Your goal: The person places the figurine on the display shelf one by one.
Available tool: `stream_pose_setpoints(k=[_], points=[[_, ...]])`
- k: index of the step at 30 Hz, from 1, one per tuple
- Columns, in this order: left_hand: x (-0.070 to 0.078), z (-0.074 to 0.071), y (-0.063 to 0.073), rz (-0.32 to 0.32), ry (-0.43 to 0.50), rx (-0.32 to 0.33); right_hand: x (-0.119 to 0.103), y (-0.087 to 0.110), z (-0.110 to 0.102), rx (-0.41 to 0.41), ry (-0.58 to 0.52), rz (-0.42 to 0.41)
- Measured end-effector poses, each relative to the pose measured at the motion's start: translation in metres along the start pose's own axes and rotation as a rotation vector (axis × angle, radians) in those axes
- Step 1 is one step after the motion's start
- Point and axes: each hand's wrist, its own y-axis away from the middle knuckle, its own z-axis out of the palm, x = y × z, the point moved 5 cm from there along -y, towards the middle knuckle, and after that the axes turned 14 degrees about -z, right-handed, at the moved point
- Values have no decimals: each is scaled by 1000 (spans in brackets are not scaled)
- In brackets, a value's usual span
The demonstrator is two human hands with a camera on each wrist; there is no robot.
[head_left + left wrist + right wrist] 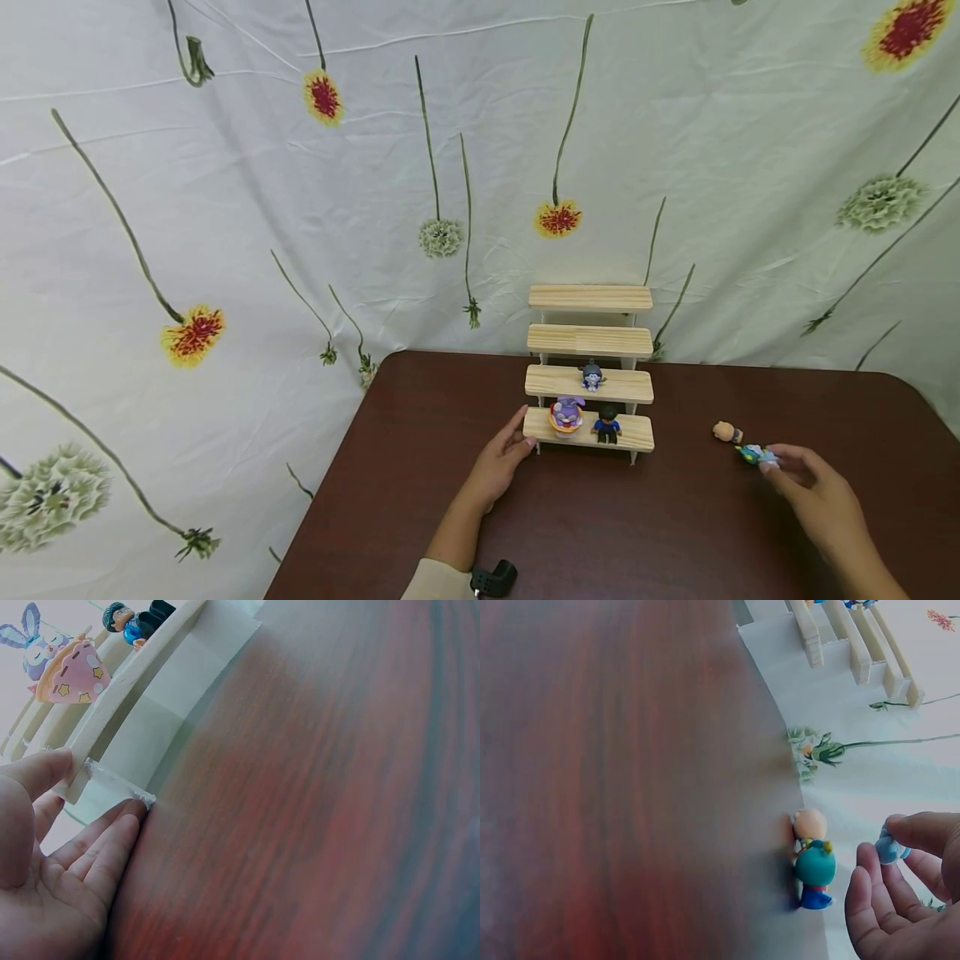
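My left hand [498, 462] holds the left end of the lowest step of a small four-step wooden display stand [590, 337], its thumb [52, 769] at the board's end. On that step sit a purple rabbit-eared figurine [567, 415] in a pink, star-dotted cup shape and a black-haired toy figure [607, 425] in blue and black. One step up is a grey-and-purple figurine [592, 377]. At the right, my right hand [813, 492] pinches a small pale-blue figurine [889, 850] between thumb and fingers. Close beside it are a teal-and-blue figurine [815, 866] and a tan-headed figurine [726, 432].
The stand is near the back edge of a dark brown table [600, 533]. Behind hangs a white cloth [360, 183] printed with flowers. A black band [495, 577] shows at the left wrist, beside a beige sleeve [437, 581].
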Motion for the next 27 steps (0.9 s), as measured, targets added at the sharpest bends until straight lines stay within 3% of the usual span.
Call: stream_pose_setpoints(k=[10,27], points=[[1,0,0,9,-6,-2,-20,-5,2,18,-107,-130],[1,1,1,-3,-1,-12,-53,-20,14,2,-227,-199]])
